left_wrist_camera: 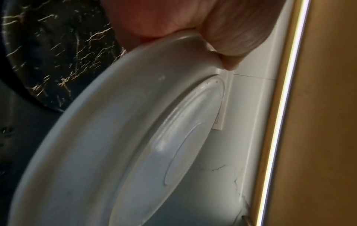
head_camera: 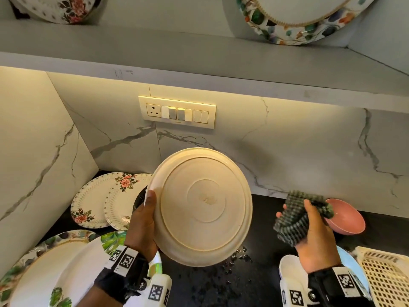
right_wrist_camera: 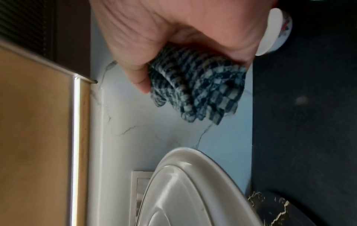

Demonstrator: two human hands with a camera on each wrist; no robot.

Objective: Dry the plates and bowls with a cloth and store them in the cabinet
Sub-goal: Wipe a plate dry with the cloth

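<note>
Two floral plates (head_camera: pixel 305 21) on the far shelf (head_camera: pixel 199 52) above the marble wall; more plates (head_camera: pixel 97 200) left on the black worktop (head_camera: pixel 261 258), pink bowl (head_camera: pixel 347 218) right. Left hand (head_camera: pixel 141 220) pinches the cream plate (head_camera: pixel 203 207) rim, underside facing; right hand (head_camera: pixel 314 235) clutches the checked cloth (head_camera: pixel 296 216), apart from it.

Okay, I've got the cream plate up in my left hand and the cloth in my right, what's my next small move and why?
Probably bring the checked cloth across onto the plate's underside and start wiping. The left hand holds the plate by its rim, underside facing you, while the right hand grips the bunched cloth apart from it, not yet touching.
</note>
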